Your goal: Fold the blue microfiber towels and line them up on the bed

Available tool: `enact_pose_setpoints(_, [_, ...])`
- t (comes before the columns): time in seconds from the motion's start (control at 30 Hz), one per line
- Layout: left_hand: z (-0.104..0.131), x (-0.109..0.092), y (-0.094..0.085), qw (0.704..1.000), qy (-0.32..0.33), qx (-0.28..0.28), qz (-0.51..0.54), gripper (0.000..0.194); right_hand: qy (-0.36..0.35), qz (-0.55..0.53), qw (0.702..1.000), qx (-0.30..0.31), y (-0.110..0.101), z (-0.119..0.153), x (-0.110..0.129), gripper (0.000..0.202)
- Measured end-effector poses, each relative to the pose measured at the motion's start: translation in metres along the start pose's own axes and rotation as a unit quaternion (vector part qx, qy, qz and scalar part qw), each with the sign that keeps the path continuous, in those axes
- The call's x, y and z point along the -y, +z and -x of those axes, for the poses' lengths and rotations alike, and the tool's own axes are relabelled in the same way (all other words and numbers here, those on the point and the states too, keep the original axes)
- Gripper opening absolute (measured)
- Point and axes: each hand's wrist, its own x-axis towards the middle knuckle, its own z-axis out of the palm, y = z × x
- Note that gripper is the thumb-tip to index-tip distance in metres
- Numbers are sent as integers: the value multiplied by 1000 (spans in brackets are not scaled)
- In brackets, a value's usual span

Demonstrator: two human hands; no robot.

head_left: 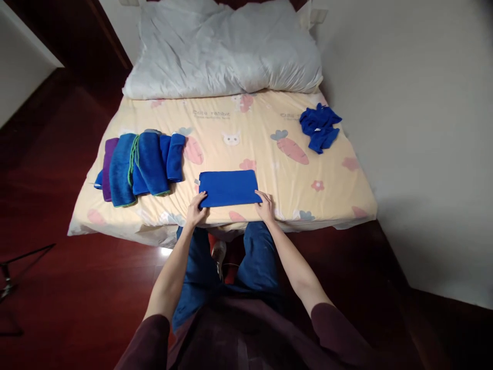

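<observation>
A blue towel (229, 188), folded into a flat rectangle with a small pale tag at its left edge, lies near the front of the bed. My left hand (197, 208) grips its near left corner, thumb on top. At the near right corner, my right hand (264, 205) pinches the cloth the same way. To the left lies a row of rolled or folded towels (150, 167) in blue, teal and purple, some with green edging. A crumpled blue cloth (320, 126) rests at the right side of the bed.
The bed (246, 136) has a cream sheet printed with carrots and rabbits. A large pale grey-white quilt or pillow (227, 49) lies across its far end. A wall (416, 128) stands close on the right. Part of a black stand (6, 277) shows on the floor at left.
</observation>
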Motion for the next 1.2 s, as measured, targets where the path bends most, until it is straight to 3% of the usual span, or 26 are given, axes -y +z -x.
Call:
enact_pose_setpoints(0.07, [1, 4, 0, 1000, -6, -25, 8, 59, 15, -16, 1000, -19, 2, 0, -4, 59])
enact_pose_setpoints(0.4, [1, 3, 4, 999, -11, -26, -39, 65, 15, 11, 1000, -21, 4, 2, -4, 65])
enact_pose_setpoints(0.8, [0, 1, 5, 998, -14, -52, -29, 49, 48, -13, 998, -41, 4, 4, -6, 50])
enact_pose_setpoints(0.93, [0, 6, 9, 992, -76, -94, -23, 30, 84, -3, 993, -83, 12, 7, -15, 36])
enact_pose_setpoints(1.03, [1, 8, 11, 985, -123, -120, -13, 33, 113, -10, 988, -109, 18, 9, -21, 43])
enact_pose_setpoints(1.2, [2, 6, 12, 984, -127, -127, -3, 36, 122, -42, 985, -115, 20, 11, -19, 48])
